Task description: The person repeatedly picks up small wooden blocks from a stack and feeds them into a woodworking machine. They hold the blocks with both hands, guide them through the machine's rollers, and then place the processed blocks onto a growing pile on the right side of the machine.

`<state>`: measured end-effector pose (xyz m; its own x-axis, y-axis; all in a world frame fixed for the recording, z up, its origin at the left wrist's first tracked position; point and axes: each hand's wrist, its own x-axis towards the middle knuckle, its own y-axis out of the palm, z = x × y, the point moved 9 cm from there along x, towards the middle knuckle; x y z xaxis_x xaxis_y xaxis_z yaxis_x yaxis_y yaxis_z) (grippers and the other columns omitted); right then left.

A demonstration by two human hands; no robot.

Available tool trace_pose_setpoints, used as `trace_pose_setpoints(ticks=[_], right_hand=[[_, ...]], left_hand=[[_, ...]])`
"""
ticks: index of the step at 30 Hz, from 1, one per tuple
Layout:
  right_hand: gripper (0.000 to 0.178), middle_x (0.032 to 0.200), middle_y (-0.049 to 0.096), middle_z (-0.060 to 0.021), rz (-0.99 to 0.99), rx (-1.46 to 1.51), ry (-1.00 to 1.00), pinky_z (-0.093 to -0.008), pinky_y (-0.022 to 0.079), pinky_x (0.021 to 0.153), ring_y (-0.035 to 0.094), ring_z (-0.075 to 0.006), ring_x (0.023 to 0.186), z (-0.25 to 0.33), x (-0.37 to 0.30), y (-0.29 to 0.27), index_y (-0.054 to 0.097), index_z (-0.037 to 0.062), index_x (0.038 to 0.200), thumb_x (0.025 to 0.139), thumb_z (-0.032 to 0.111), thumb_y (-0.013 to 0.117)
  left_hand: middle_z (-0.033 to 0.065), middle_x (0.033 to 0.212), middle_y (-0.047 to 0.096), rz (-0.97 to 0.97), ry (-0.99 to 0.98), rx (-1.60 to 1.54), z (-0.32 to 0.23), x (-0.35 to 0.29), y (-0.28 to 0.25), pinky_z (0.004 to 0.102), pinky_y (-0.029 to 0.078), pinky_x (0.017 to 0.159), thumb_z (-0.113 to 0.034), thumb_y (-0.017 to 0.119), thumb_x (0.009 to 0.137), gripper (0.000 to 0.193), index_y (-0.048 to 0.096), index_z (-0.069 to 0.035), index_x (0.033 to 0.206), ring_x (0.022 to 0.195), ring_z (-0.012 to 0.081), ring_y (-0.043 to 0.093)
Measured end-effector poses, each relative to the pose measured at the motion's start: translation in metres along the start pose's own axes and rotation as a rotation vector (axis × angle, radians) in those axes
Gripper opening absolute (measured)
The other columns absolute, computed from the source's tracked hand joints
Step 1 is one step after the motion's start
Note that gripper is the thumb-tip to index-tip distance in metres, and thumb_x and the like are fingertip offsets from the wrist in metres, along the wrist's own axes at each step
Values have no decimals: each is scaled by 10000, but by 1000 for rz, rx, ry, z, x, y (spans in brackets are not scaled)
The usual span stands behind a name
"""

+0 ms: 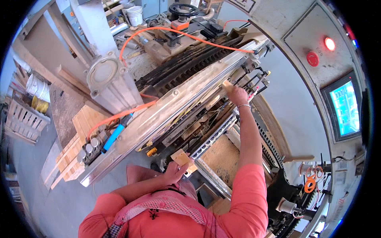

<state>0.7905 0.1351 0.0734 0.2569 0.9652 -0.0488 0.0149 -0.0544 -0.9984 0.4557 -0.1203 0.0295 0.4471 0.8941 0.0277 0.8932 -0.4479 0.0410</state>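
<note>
Two pieces of pale wood are in hand. The left hand [174, 173] has its fingers closed around a small wooden block [181, 157] at the machine's near end, close to the body; that grip leaves the block's broad face uncovered, probably to keep it steady and in sight. The right hand [238, 96] reaches to the far side, its fingers apparently pinching a wooden piece [228, 86], the arm outstretched seemingly because that spot lies across the machine. Whether this piece touches the machine, I cannot tell.

A long metal beam [158, 107] runs diagonally, with an orange hose [190, 36] arching above it. Sawdust coats a panel [222, 156] beneath the right forearm. A lit screen [344, 107] stands at right; boards [85, 123] and a slatted crate [25, 121] sit left, above grey floor [131, 168].
</note>
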Motion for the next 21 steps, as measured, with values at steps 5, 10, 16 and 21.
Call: trace_pose_setpoints(ticks=[5,10,16,21], right_hand=[[415,909,641,-181,-13,-8,-31,-413,499,775,618,-328,881,-5,1,6,594,25,942,727,378,633],[421,918,646,-155,-9,7,-33,-398,502,770,623,-307,883,-4,4,9,588,31,959,735,385,633],[375,883,645,-171,-51,49,-84,-399,505,747,627,-314,852,-4,4,10,597,27,911,740,361,617],[375,877,646,-168,-6,64,-77,-389,507,742,630,-309,844,-4,5,12,588,16,920,755,353,604]], left_hand=[[112,994,633,85,-39,85,13,-1,5,320,419,882,-129,553,863,194,623,-20,1008,1029,229,566],[84,918,639,-5,53,179,3,2,4,345,436,865,-100,650,795,187,629,-24,965,957,228,605],[64,929,633,-27,-63,40,12,-1,3,265,481,722,-54,609,824,206,596,-7,1023,841,131,606],[52,950,621,-56,-204,-141,28,-8,2,246,478,722,-41,564,853,211,563,11,1058,838,99,585]])
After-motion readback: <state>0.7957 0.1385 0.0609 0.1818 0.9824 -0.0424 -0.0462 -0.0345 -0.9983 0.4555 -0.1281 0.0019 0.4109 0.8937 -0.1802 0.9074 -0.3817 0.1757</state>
